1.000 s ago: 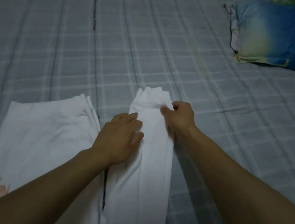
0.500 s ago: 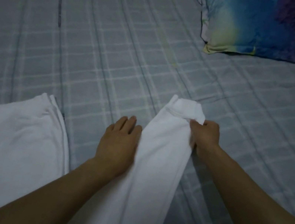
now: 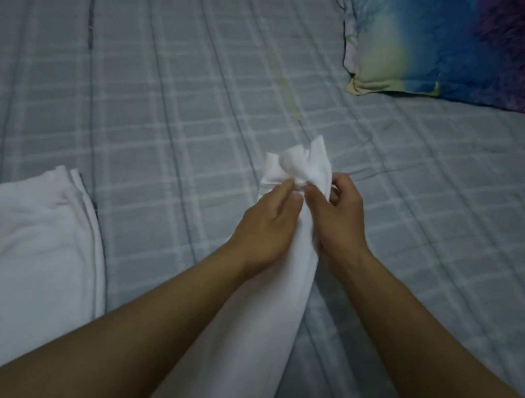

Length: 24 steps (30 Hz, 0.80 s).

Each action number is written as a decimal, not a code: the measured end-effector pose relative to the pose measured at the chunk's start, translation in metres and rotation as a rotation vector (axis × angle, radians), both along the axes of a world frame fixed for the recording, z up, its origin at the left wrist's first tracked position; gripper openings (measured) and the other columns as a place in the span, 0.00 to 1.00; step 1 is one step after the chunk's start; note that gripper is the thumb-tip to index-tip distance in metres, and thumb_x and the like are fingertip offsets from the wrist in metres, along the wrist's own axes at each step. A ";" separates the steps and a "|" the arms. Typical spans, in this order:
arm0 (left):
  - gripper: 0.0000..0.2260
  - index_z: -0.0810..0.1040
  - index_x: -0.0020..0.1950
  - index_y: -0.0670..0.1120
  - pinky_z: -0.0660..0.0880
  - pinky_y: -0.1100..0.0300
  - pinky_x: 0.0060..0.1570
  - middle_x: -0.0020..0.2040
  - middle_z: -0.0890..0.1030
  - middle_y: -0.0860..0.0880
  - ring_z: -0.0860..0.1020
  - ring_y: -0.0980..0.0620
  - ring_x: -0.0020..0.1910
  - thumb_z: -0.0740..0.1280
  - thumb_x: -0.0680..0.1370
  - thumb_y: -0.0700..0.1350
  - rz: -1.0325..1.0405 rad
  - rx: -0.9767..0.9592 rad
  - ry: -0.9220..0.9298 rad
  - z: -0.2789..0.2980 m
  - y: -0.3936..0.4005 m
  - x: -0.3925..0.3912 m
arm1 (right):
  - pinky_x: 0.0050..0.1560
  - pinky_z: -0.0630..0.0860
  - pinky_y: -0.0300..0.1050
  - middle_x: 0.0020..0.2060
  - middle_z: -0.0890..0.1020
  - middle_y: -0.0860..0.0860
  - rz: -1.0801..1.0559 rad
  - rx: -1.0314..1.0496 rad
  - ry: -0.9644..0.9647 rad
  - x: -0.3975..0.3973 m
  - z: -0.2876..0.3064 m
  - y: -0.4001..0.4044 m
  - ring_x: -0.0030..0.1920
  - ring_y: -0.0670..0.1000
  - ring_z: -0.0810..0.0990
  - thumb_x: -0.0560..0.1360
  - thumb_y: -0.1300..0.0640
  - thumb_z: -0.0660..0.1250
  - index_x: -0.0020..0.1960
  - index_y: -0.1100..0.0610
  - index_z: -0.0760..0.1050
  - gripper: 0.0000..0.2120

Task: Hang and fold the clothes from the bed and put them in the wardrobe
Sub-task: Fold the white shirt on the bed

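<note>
Bed (image 3: 202,91) w/ grey-blue checked sheet is filling the frame; multicoloured pillow (image 3: 469,53) is lying far right; the white garment's body (image 3: 7,260) is lying flat on the sheet at near left, so the task's thing is on the bed, not yet in the wardrobe (wardrobe not in view).

Long white sleeve (image 3: 255,319) is running from near centre up toward mid-frame, betw. both forearms; its cuff (image 3: 297,166) is bunching up above the fingertips, crumpled, w/ points of cloth sticking out.

Change vs 0.5 s ago: cuff was lying fairly flat, w/ left hand resting palm-down beside/on the sleeve and right hand pinching the cuff edge; now both hands are meeting at the cuff and the end is looking lifted off the sheet, approx.

Left hand (image 3: 266,230) is pinching cuff fabric w/ thumb and fingers curled; right hand (image 3: 337,218) is also pinching the cuff, fingers curled round it, just beside the left, fingertips nearly touching.

Judgement: person is prob. straightening or turning out the cuff before laying the sleeve across the body; folding is in an early stage; hanging and wardrobe steps are remaining.
</note>
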<state>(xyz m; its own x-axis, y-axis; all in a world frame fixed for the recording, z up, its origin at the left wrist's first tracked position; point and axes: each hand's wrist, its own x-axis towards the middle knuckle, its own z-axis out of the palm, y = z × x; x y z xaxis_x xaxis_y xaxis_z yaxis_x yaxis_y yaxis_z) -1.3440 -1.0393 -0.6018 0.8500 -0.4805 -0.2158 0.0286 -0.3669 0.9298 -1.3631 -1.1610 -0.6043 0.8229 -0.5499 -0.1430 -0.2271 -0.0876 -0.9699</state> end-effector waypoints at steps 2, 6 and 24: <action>0.23 0.66 0.75 0.60 0.65 0.54 0.71 0.72 0.72 0.56 0.70 0.56 0.70 0.52 0.81 0.62 0.059 -0.104 0.030 0.006 0.009 0.005 | 0.45 0.80 0.43 0.45 0.84 0.51 0.086 -0.025 -0.067 0.003 0.015 0.015 0.44 0.47 0.83 0.78 0.60 0.67 0.54 0.60 0.76 0.06; 0.22 0.75 0.69 0.53 0.77 0.54 0.56 0.60 0.82 0.52 0.80 0.53 0.58 0.53 0.82 0.61 0.224 -0.351 0.076 0.039 0.048 0.018 | 0.50 0.78 0.38 0.51 0.83 0.46 0.311 0.027 -0.183 0.009 0.048 0.059 0.52 0.42 0.82 0.84 0.54 0.55 0.61 0.54 0.77 0.14; 0.12 0.80 0.59 0.42 0.82 0.59 0.37 0.46 0.86 0.44 0.85 0.50 0.38 0.69 0.77 0.45 0.770 -0.303 0.537 0.026 0.380 0.025 | 0.76 0.50 0.58 0.78 0.56 0.58 1.045 -0.873 0.036 0.046 0.008 0.358 0.78 0.60 0.51 0.82 0.43 0.47 0.79 0.54 0.57 0.28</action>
<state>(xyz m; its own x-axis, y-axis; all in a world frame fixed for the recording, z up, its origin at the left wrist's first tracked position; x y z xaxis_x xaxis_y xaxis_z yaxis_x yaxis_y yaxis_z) -1.3186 -0.6589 -0.5754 0.7789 0.0647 -0.6238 0.6057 0.1805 0.7750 -1.3168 -0.8027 -0.5959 0.9105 0.4005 -0.1029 0.2989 -0.8094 -0.5056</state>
